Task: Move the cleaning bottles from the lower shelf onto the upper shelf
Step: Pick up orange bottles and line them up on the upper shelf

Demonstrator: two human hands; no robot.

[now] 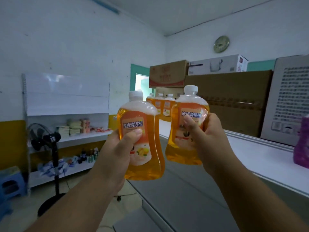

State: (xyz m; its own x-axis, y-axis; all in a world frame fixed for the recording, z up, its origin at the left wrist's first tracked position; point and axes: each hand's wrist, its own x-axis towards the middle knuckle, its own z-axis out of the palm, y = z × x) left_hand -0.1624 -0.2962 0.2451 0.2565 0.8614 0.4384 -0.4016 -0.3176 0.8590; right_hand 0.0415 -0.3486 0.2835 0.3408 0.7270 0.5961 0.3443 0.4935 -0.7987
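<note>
My left hand (115, 153) grips an orange cleaning bottle (142, 156) with a white cap, held upright in the air, thumb on its label. My right hand (209, 139) grips a second orange bottle (182, 148) the same way, just right of the first. Both bottles are level with the white upper shelf (259, 151), near its left end. Three more orange bottles (160, 104) stand in a row at the far end of that shelf. The lower shelf is not in view.
Large cardboard boxes (234, 104) line the back of the upper shelf, with a grey printed box (291, 97) to the right. A purple pack (301, 144) sits at the right edge. A standing fan (48, 139) and a stocked wall shelf (66, 139) are on the left.
</note>
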